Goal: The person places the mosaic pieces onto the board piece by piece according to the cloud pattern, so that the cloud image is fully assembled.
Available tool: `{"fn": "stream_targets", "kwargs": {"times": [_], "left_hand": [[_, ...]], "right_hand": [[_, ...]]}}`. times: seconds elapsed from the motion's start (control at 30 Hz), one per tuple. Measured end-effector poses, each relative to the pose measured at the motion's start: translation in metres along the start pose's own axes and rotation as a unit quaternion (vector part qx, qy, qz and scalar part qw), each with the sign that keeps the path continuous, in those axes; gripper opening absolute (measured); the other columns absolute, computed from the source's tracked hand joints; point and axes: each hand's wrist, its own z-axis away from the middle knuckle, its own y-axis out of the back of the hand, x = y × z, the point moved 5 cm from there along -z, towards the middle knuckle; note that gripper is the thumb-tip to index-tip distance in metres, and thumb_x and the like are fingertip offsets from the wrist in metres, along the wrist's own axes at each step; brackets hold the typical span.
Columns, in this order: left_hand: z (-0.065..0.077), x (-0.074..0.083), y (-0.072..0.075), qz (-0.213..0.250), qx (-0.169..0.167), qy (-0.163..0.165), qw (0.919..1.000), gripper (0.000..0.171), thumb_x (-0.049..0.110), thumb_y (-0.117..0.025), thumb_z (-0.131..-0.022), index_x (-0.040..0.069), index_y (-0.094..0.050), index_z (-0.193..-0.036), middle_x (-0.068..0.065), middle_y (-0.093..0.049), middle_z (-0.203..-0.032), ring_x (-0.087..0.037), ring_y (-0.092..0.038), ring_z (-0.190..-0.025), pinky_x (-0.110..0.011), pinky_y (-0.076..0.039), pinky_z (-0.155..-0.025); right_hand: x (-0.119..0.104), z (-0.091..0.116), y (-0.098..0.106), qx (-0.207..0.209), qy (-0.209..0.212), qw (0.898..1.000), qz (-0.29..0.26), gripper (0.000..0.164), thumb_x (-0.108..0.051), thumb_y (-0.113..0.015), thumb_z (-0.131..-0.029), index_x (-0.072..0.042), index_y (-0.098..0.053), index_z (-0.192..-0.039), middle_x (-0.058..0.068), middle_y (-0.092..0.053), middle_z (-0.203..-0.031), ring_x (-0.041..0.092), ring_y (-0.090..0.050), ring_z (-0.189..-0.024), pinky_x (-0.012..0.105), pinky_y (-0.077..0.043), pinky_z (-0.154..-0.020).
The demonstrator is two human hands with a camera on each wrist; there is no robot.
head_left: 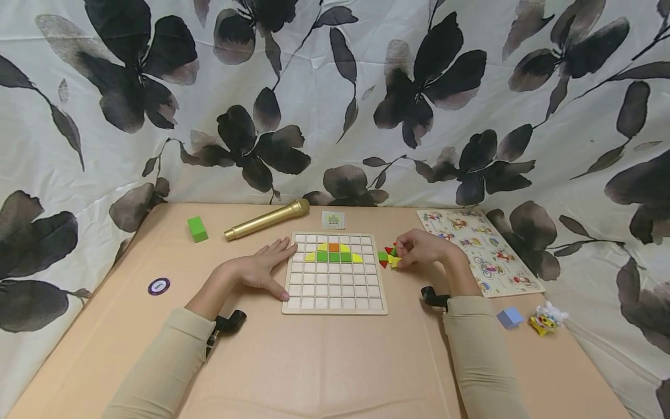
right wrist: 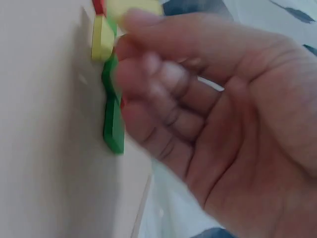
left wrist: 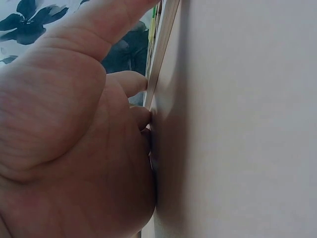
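Note:
A white grid board (head_left: 330,302) lies in front of me. On it are an orange tile (head_left: 333,248), a row of green tiles (head_left: 335,257) and yellow triangular tiles (head_left: 357,258). My left hand (head_left: 262,267) spreads along the board's left side, fingertips at its upper-left edge and thumb at the lower left. Beyond the board's right edge, my right hand (head_left: 423,249) bends over a small pile of red, green and yellow pieces. Its thumb and fingertips pinch a blurred pale yellow piece (right wrist: 133,7). Another yellow piece (right wrist: 103,39) and a green piece (right wrist: 114,129) lie on the table below.
A small pattern card (head_left: 333,220) sits behind the board. Around it are a gold microphone (head_left: 267,219), a green block (head_left: 198,229), a round disc (head_left: 159,286), a picture board (head_left: 502,273), a blue block (head_left: 510,318) and a small toy figure (head_left: 546,318). Floral cloth (head_left: 345,116) hangs behind.

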Motion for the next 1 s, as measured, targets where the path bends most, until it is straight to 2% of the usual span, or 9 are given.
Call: {"fn": "stream_targets", "kwargs": {"times": [0.1, 0.23, 0.27, 0.37, 0.43, 0.53, 0.6, 0.8, 1.0], "left_hand": [[0.001, -0.001, 0.0, 0.0, 0.0, 0.0, 1.0, 0.129, 0.058, -0.087, -0.075, 0.013, -0.011, -0.169, -0.017, 0.009, -0.175, -0.039, 0.009, -0.162, -0.061, 0.0, -0.13], [0.001, -0.001, 0.001, -0.002, 0.001, -0.001, 1.0, 0.129, 0.059, -0.087, -0.075, 0.014, -0.01, -0.169, -0.017, 0.009, -0.175, -0.039, 0.008, -0.162, -0.061, -0.001, -0.13], [0.002, -0.001, 0.001, -0.003, 0.001, -0.001, 1.0, 0.129, 0.059, -0.087, -0.075, 0.014, -0.01, -0.169, -0.017, 0.009, -0.175, -0.039, 0.008, -0.162, -0.061, -0.001, -0.13], [0.003, -0.001, 0.001, -0.004, 0.001, -0.001, 1.0, 0.129, 0.059, -0.087, -0.076, 0.013, -0.01, -0.169, -0.017, 0.009, -0.175, -0.039, 0.008, -0.162, -0.061, -0.001, -0.13], [0.003, -0.001, 0.002, -0.004, 0.0, -0.001, 1.0, 0.129, 0.059, -0.087, -0.076, 0.013, -0.01, -0.169, -0.018, 0.009, -0.175, -0.039, 0.009, -0.162, -0.061, 0.0, -0.13], [0.004, -0.001, 0.003, -0.002, 0.001, 0.0, 1.0, 0.129, 0.059, -0.087, -0.076, 0.013, -0.01, -0.169, -0.018, 0.009, -0.175, -0.039, 0.009, -0.162, -0.061, 0.0, -0.13], [0.004, 0.0, 0.003, -0.001, 0.002, -0.002, 1.0, 0.129, 0.058, -0.087, -0.076, 0.013, -0.01, -0.169, -0.018, 0.009, -0.175, -0.039, 0.009, -0.162, -0.061, 0.0, -0.13], [0.005, -0.001, 0.0, 0.001, -0.004, -0.004, 1.0, 0.128, 0.058, -0.087, -0.076, 0.014, -0.01, -0.169, -0.018, 0.009, -0.175, -0.039, 0.009, -0.162, -0.062, -0.001, -0.13], [0.005, -0.001, 0.0, 0.004, -0.002, 0.0, 1.0, 0.128, 0.059, -0.087, -0.076, 0.014, -0.011, -0.169, -0.018, 0.009, -0.175, -0.04, 0.009, -0.162, -0.063, -0.001, -0.129]], "right_hand": [[-0.011, -0.004, -0.002, 0.015, 0.039, 0.999, -0.035, 0.014, -0.001, -0.075, -0.089, 0.003, -0.068, -0.101, 0.014, -0.059, -0.071, 0.025, -0.052, -0.062, 0.026, -0.041, -0.057], [-0.023, -0.012, -0.008, 0.032, 0.074, 0.995, -0.053, 0.022, -0.002, -0.07, -0.094, 0.003, -0.072, -0.116, 0.029, -0.061, -0.074, 0.037, -0.053, -0.058, 0.026, -0.037, -0.049], [-0.025, -0.014, -0.01, 0.037, 0.078, 0.995, -0.053, 0.022, -0.002, -0.07, -0.095, 0.003, -0.072, -0.116, 0.029, -0.061, -0.074, 0.036, -0.052, -0.057, 0.026, -0.036, -0.049], [-0.03, -0.023, -0.016, 0.053, 0.085, 0.994, -0.042, 0.022, -0.005, -0.074, -0.095, 0.002, -0.073, -0.116, 0.019, -0.067, -0.079, 0.02, -0.052, -0.058, 0.025, -0.037, -0.05], [-0.036, -0.027, -0.021, 0.058, 0.088, 0.994, -0.033, 0.024, -0.006, -0.075, -0.095, 0.001, -0.073, -0.118, 0.013, -0.073, -0.089, 0.014, -0.058, -0.066, 0.024, -0.044, -0.056], [-0.047, -0.031, -0.028, 0.055, 0.092, 0.994, -0.027, 0.028, -0.007, -0.073, -0.096, 0.001, -0.072, -0.123, 0.01, -0.078, -0.103, 0.018, -0.068, -0.079, 0.027, -0.053, -0.066], [-0.056, -0.032, -0.033, 0.049, 0.093, 0.994, -0.028, 0.031, -0.007, -0.072, -0.097, 0.002, -0.071, -0.127, 0.011, -0.079, -0.107, 0.021, -0.073, -0.086, 0.031, -0.057, -0.074], [-0.089, -0.041, -0.05, 0.048, 0.11, 0.993, 0.016, 0.032, -0.011, -0.073, -0.097, 0.0, -0.07, -0.127, 0.011, -0.079, -0.109, 0.016, -0.075, -0.097, 0.035, -0.059, -0.091], [-0.121, -0.062, -0.07, 0.03, 0.16, 0.983, 0.08, 0.027, -0.013, -0.081, -0.091, -0.005, -0.076, -0.116, -0.001, -0.077, -0.095, 0.011, -0.068, -0.086, 0.029, -0.058, -0.082]]}}
